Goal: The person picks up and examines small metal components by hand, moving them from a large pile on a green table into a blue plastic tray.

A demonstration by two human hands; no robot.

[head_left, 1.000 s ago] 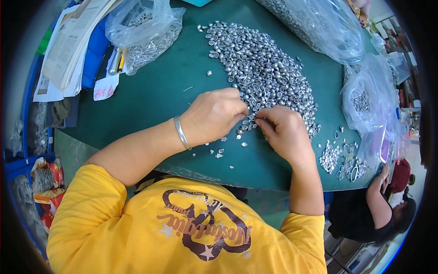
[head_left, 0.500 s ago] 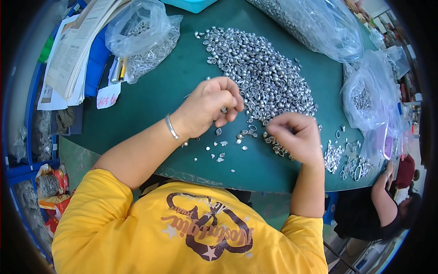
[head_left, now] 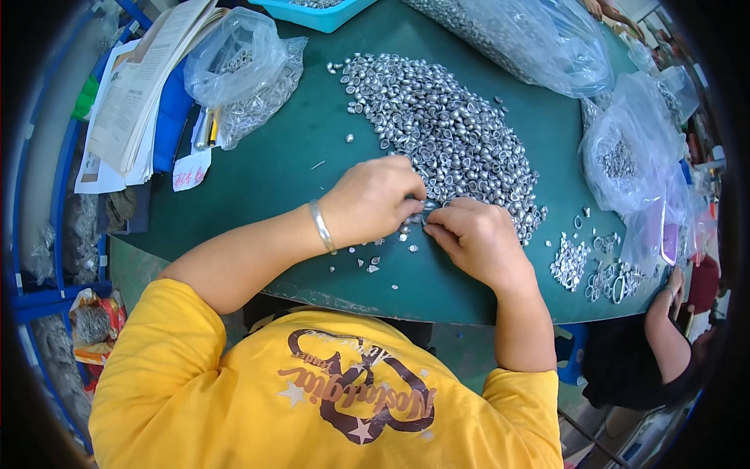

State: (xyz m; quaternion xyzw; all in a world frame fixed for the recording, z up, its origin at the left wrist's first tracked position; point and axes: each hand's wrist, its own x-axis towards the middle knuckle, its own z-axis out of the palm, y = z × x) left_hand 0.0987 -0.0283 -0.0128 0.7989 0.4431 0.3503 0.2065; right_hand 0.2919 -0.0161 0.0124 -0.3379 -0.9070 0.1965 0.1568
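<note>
A large heap of small silvery rounded metal pieces (head_left: 445, 117), several of them hollow like cups, lies on the green tabletop (head_left: 258, 176). At the heap's near edge my left hand (head_left: 373, 199), with a silver bangle (head_left: 321, 227) on its wrist, has its fingertips pinched together. Just right of it, my right hand (head_left: 486, 241) is also closed in a pinch, thumb toward the left hand. A few silvery pieces show between and under the fingertips; what each hand grips is too small to make out. Loose flat metal bits (head_left: 373, 264) lie below my left hand.
Small charms (head_left: 570, 262) and metal rings (head_left: 613, 283) lie at right, near plastic bags of metal parts (head_left: 621, 160). Another bag (head_left: 250, 86) and stacked papers (head_left: 141, 94) are at left. A blue tray (head_left: 316, 14) stands at the back; a co-worker's arm (head_left: 664, 332) rests at far right.
My hands have come together at the heap's near edge; the left moved down and right, the right moved left. Both are now pinching close beside each other. The view has shifted slightly.
</note>
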